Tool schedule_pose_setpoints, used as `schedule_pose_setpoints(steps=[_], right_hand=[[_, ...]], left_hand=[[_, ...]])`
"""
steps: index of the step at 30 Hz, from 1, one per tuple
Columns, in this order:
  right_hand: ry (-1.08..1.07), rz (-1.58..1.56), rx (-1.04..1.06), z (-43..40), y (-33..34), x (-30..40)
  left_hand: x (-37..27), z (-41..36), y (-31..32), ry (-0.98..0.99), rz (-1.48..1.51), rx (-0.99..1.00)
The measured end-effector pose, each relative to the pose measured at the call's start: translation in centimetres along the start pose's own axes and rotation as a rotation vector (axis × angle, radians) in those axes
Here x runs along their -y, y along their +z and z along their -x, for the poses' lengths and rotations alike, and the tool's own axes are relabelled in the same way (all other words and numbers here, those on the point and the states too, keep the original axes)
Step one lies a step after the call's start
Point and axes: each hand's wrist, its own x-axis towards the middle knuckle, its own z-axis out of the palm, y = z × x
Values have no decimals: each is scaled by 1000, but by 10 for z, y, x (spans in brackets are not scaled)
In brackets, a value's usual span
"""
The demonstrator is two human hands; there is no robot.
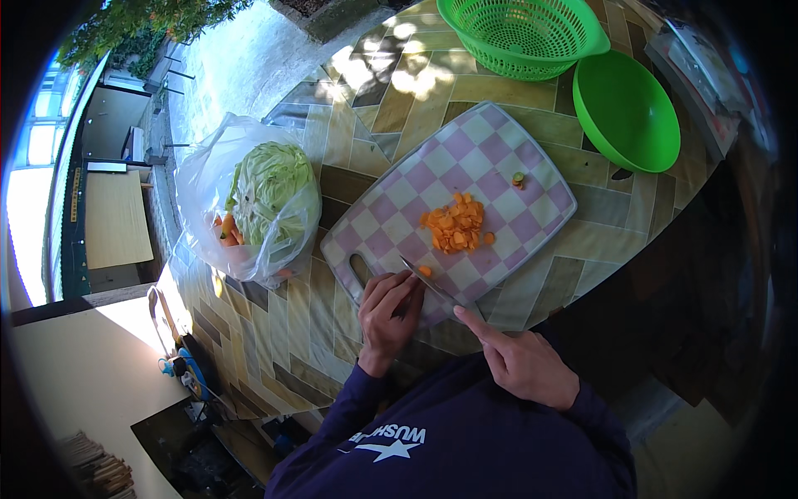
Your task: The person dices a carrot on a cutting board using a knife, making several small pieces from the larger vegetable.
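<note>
On a pink-and-white checkered cutting board [399, 206] lies a pile of sliced carrot [455, 223], with a loose slice [489, 238] at its edge. My left hand [391, 312] is at the board's lower edge, its curled fingers on a piece mostly hidden beneath them. The kitchen knife [430, 282] has its blade just beside those fingertips, near another carrot slice [425, 271]. My right hand [520, 358] grips the knife, index finger stretched along the blade's back; the handle is hidden by the hand. A small carrot top [518, 180] sits towards the board's right side.
Left of the board, a clear plastic bag [206, 181] holds a cabbage [274, 187] and several carrots [229, 231]. A green colander [530, 65] and a green bowl [626, 112] stand beyond the board at the upper right. The table [355, 181] has a curved edge near my body.
</note>
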Motion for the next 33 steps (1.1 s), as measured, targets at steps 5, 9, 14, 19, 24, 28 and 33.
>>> schedule_pose_setpoints(steps=[5, 9, 14, 19, 24, 28, 33], right_hand=[[17, 8, 6, 0, -1, 1], [23, 5, -1, 0, -1, 3], [37, 4, -2, -1, 1, 5], [34, 11, -7, -2, 2, 5], [13, 23, -22, -3, 4, 3], [11, 33, -23, -6, 5, 3], [15, 31, -10, -10, 5, 4]], left_hand=[[0, 1, 1, -4, 9, -3], [0, 0, 1, 0, -1, -2], [0, 0, 1, 14, -10, 1], [-1, -1, 0, 22, -10, 4], [-2, -1, -1, 18, -12, 6], [-2, -1, -1, 12, -11, 13], [0, 1, -1, 12, -5, 20]])
